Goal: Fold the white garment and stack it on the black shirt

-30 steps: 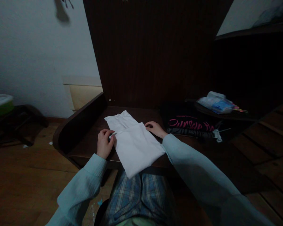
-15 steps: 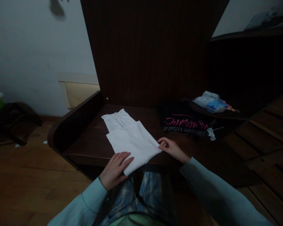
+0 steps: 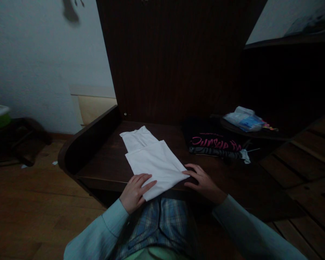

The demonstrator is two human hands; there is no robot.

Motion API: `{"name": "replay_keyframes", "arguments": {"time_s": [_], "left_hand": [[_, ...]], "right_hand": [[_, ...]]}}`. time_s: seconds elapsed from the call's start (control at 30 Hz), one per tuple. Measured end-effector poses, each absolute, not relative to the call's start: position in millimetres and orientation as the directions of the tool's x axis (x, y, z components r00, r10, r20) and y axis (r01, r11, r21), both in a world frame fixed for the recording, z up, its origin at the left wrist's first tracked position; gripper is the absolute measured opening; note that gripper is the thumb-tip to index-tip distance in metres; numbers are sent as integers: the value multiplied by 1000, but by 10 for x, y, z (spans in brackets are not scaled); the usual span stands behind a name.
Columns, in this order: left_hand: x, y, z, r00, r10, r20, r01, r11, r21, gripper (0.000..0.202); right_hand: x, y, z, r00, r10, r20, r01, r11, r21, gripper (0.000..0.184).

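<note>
Here's the white garment (image 3: 157,160) on the table (image 3: 103,162), part-folded, its far end left uncovered! Left hand (image 3: 134,191) rests on the near edge, right hand (image 3: 203,181) touches the right corner, fingers (image 3: 191,173) loosely spread, nothing gripped.

A folded white cloth (image 3: 158,159) lies on a dark wooden desk (image 3: 105,162). The person's left hand (image 3: 135,191) rests on its near left edge, thumb spread; the right hand (image 3: 203,182) touches its right corner, fingers apart. To the right lie folded dark clothes (image 3: 215,141) with pink lettering, near a plastic packet (image 3: 243,119).
</note>
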State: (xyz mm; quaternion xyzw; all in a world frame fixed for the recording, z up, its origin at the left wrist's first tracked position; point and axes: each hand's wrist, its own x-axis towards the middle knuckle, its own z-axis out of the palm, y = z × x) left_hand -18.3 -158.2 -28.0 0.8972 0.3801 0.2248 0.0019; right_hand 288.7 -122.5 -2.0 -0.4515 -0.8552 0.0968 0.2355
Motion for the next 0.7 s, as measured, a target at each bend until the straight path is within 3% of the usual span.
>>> {"name": "replay_keyframes", "arguments": {"time_s": [0.27,0.53,0.7], "left_hand": [[-105,-1540,-217,586,719,374,729,-669,144,49],[50,-1433,-159,583,685,437,688,-702,182,37],[2,-1429,-181,678,666,311,634,-744,210,52]], "right_hand": [[2837,-1297,-58,-563,705,431,668,695,-265,31],[2579,-1253,38,-683,603,412,576,792,-202,45],[2663,-1131,-29,-634,679,370,656,726,-206,43]]}}
